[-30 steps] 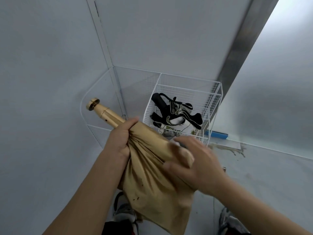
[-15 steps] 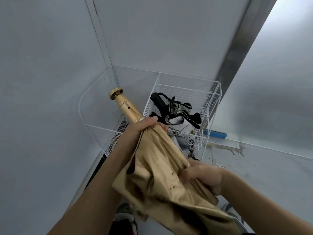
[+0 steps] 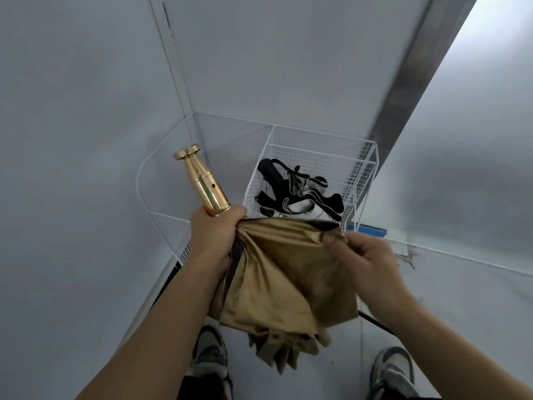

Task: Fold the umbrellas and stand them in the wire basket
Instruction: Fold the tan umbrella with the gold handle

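Pale grey walls (image 3: 86, 111) meet at a vertical corner seam (image 3: 173, 67). Dull metal strip (image 3: 415, 67) runs diagonally, upper right. Pale floor (image 3: 476, 298); brown stain (image 3: 409, 256) at wall base.

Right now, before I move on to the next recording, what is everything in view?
gold umbrella: one, tan canopy loosely gathered, shiny gold handle pointing up and left, held in front of the basket.
wire basket: one, white, in the corner between the walls.
black umbrella: one, black with pale trim, folded, in the basket's right compartment.
blue object: one, blue, low beside the basket on the right; I cannot tell what it is.
metal strip: one, grey, running up the wall at upper right.
shoes: two, grey and white, at the bottom edge.
left hand: one, grips the gold umbrella where canopy meets handle.
right hand: one, pinches the canopy's edge.
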Demonstrator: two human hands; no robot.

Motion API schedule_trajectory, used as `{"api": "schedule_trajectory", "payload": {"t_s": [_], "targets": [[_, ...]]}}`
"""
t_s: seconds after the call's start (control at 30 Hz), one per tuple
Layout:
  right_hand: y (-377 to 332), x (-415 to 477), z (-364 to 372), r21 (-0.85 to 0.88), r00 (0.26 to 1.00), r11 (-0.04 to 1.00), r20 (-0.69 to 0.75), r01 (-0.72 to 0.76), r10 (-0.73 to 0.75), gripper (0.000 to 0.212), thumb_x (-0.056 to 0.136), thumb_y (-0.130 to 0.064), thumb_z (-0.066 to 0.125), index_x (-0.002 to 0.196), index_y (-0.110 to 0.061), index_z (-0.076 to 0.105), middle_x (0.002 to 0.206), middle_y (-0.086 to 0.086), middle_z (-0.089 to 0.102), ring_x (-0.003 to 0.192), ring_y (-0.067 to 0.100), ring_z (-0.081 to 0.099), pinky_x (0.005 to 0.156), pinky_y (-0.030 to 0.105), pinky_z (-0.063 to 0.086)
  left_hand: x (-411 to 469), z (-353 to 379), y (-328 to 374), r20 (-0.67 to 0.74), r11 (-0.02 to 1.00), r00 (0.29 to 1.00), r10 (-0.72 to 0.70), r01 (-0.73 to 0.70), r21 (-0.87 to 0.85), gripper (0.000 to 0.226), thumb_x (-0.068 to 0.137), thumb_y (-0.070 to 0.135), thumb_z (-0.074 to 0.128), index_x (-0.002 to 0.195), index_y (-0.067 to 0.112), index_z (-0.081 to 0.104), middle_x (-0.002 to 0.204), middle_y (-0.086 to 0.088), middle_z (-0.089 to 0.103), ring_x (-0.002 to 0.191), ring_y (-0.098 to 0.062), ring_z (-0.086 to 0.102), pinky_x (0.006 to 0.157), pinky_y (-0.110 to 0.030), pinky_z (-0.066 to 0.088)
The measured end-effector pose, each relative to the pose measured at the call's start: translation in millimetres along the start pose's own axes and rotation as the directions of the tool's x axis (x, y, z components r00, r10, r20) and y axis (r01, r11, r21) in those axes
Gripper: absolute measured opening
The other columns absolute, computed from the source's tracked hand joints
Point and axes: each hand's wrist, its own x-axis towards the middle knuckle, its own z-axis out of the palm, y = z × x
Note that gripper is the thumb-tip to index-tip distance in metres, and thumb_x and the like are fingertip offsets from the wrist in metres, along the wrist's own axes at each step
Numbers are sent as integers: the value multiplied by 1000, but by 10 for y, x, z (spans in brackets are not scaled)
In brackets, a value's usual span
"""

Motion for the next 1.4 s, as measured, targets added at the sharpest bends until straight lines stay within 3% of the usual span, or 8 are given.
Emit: {"api": "schedule_trajectory", "payload": {"t_s": [0.23, 0.47, 0.77, 0.87, 0.93, 1.13, 1.3, 1.4], "targets": [[45, 72, -49, 72, 992, 996, 108, 51, -58, 30, 74, -31, 74, 101, -19, 70, 85, -3, 74, 77, 10, 69, 65, 22, 56, -70, 23, 18, 115, 996, 992, 48, -56, 74, 21, 77, 2, 74, 88, 6, 58, 76, -14, 53, 69, -24, 54, 60, -33, 49], [52, 103, -45, 69, 991, 994, -113, 83, -75, 42, 81, -42, 65, 69, -2, 68, 56, 11, 54, 55, 14, 47, 55, 23, 39, -90, -6, 57, 285, 985, 956, 67, -108, 133, 21, 80, 5, 75, 72, 8, 56, 66, -8, 57, 55, -12, 59, 53, -23, 52], [28, 312, -92, -86, 980, 996, -195, 20, -37, 65, 82, -57, 62, 53, -2, 43, 47, -2, 31, 46, 14, 30, 47, 25, 30, -199, -33, 129, 690, 992, 724, 15, 78, -104, 13, 72, 10, 67, 73, 13, 54, 70, -4, 55, 64, -11, 54, 62, -23, 49], [-25, 272, -132, 298, 942, 894, 76, -336, 328, 94, 67, -76, 63, 89, 16, 63, 72, 18, 60, 64, 33, 57, 71, 44, 56, -208, -44, 128, 651, 981, 758, 29, 104, -165, 13, 73, 10, 64, 73, 10, 51, 68, -5, 57, 59, -11, 55, 59, -21, 51], [-59, 182, -119, 287, 901, 862, 250, -419, 355, 74, 74, -66, 60, 90, 6, 71, 80, 17, 71, 71, 29, 69, 71, 38, 59, -187, -64, 131, 623, 977, 782, 30, 108, -182, 14, 73, 11, 65, 72, 10, 50, 67, -4, 58, 58, -10, 56, 58, -21, 52], [44, 244, -2, 27, 987, 995, -127, -93, 96, 57, 88, -46, 63, 48, -9, 51, 44, -2, 37, 42, 14, 32, 42, 23, 29, -190, -54, 140, 610, 962, 791, -35, 192, -194, 19, 70, 9, 71, 73, 15, 53, 70, -1, 55, 61, -10, 54, 60, -21, 52], [-28, 210, -139, 81, 893, 909, 241, -409, 380, 59, 90, -60, 50, 88, -7, 76, 78, 7, 75, 69, 21, 72, 62, 26, 57, -138, -58, 141, 409, 900, 885, -223, 348, -262, 19, 81, 18, 69, 72, 15, 53, 64, -4, 52, 56, -13, 54, 53, -22, 52], [197, 225, -98, -75, 906, 925, 185, -372, 380, 60, 82, -59, 62, 74, 0, 67, 65, 6, 63, 57, 20, 57, 59, 29, 46, -32, -109, 171, 286, 876, 926, -246, 339, -343, 26, 90, 17, 63, 68, 15, 50, 57, -3, 53, 47, -12, 55, 47, -20, 51]]}}
